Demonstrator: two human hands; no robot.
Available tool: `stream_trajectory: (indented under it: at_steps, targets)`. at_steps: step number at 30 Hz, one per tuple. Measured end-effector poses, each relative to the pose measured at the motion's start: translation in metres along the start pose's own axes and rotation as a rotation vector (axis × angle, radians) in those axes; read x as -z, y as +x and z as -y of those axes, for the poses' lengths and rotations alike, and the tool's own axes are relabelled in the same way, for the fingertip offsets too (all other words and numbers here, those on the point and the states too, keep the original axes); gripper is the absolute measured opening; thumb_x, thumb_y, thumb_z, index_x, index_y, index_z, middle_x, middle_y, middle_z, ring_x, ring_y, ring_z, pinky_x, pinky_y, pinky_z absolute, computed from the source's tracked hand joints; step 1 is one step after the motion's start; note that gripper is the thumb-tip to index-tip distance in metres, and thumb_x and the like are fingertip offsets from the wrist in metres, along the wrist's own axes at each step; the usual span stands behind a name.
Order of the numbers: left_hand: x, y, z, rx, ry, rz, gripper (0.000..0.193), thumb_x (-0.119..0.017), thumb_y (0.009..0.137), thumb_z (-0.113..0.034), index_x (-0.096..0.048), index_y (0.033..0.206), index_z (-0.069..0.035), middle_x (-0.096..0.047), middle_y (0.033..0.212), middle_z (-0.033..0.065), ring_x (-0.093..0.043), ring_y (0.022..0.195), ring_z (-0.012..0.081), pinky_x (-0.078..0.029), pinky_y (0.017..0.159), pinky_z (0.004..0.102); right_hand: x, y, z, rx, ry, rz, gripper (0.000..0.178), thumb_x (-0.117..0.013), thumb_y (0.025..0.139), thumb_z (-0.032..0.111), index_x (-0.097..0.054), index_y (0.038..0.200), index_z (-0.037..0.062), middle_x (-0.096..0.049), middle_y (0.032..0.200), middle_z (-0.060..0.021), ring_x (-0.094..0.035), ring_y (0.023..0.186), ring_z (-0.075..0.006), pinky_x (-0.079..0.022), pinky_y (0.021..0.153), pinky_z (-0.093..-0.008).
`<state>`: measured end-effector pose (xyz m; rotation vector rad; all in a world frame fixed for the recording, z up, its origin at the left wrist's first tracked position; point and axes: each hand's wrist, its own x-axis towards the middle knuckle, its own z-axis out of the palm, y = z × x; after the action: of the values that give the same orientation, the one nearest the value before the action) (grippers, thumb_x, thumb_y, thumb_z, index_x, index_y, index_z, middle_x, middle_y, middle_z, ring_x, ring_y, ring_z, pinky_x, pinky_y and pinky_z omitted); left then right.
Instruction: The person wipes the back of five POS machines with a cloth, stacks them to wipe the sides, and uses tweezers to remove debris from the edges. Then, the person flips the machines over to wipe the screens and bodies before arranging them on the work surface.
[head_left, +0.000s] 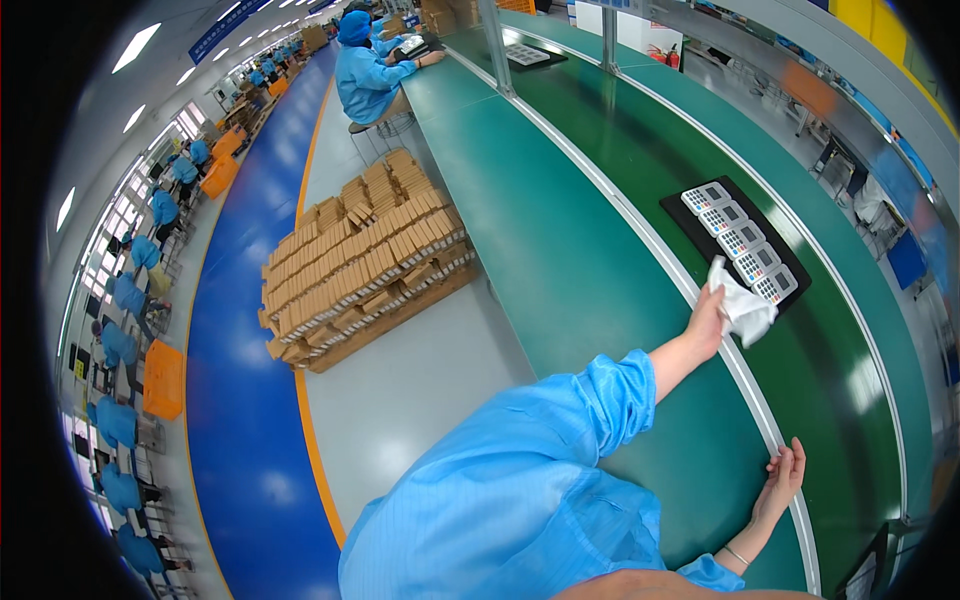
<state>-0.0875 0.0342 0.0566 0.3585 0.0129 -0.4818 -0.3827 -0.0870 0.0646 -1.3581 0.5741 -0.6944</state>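
Note:
My left hand [708, 318] is closed on a crumpled white cloth [745, 308], held over the dark green conveyor belt. The cloth is at the near end of a black tray [690, 222] and covers its corner. In the tray lies a row of several small white keypad devices [740, 238] with dark screens and coloured keys. My right hand [780, 482] is by the pale metal rail at the belt's near edge, its fingers stretched out and nothing visible in them. A thin bracelet circles that wrist.
A green worktop [570, 240] runs along the belt's left side. Stacked brown cardboard boxes [370, 260] stand on a pallet left of it. Farther up, a person in blue [370, 75] sits at the worktop. Another black tray [530, 57] is up the belt, near metal posts [495, 50].

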Motion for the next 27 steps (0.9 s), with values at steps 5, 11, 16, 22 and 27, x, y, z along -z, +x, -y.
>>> stream_trajectory:
  at_steps: [5, 11, 16, 22, 27]
  targets:
    - [0.01, -0.03, 0.01, 0.526, -0.3, 0.334, 0.038, -0.058, 0.096, -0.044, -0.06, 0.118, -0.013, -0.068, 0.114, 0.0029, -0.068, 0.099, 0.0184, -0.055, 0.087, 0.0343, 0.005, -0.002, -0.004, 0.007, -0.026, -0.002, 0.037, -0.055, 0.101, 0.019, -0.051, 0.132, 0.0011, -0.061, 0.1, -0.002, -0.053, 0.078, -0.0057, -0.045, 0.069, -0.0206]
    - [-0.018, -0.153, 0.084, 1.205, 0.695, 1.087, 0.031, -0.055, 0.097, -0.024, -0.059, 0.119, -0.002, -0.065, 0.11, 0.0029, -0.062, 0.103, 0.0126, -0.049, 0.09, 0.0312, 0.03, 0.004, -0.014, 0.029, -0.049, -0.012, 0.035, -0.055, 0.101, 0.018, -0.052, 0.131, 0.0011, -0.061, 0.098, -0.0041, -0.055, 0.077, -0.0059, -0.046, 0.067, -0.0206]
    - [-0.025, -0.117, 0.08, 1.018, 0.101, 0.67, 0.046, -0.046, 0.102, -0.041, -0.052, 0.13, -0.005, -0.06, 0.129, 0.0071, -0.059, 0.117, 0.0208, -0.044, 0.104, 0.0389, 0.02, -0.01, -0.012, -0.014, 0.012, -0.211, 0.036, -0.056, 0.1, 0.019, -0.053, 0.129, -0.002, -0.063, 0.104, -0.006, -0.056, 0.079, -0.0073, -0.047, 0.07, -0.0212]
    - [-0.01, -0.063, 0.053, 0.573, -0.14, 0.223, 0.052, -0.037, 0.103, -0.049, -0.047, 0.136, -0.011, -0.06, 0.132, 0.0043, -0.06, 0.117, 0.0202, -0.05, 0.099, 0.0359, 0.02, -0.016, -0.007, 0.041, -0.132, -0.008, 0.038, -0.05, 0.103, 0.025, -0.052, 0.131, -0.0006, -0.061, 0.101, -0.0043, -0.055, 0.081, -0.0072, -0.046, 0.071, -0.0215]
    - [-0.026, -0.135, 0.084, 1.091, 0.089, 0.86, 0.057, -0.059, 0.095, -0.044, -0.046, 0.138, -0.009, -0.058, 0.132, 0.0059, -0.057, 0.12, 0.0161, -0.045, 0.104, 0.0331, 0.032, -0.024, -0.018, 0.05, 0.086, -0.213, 0.051, -0.05, 0.102, 0.034, -0.043, 0.14, 0.0016, -0.057, 0.119, -0.0093, -0.058, 0.103, -0.0177, -0.049, 0.09, -0.0303]
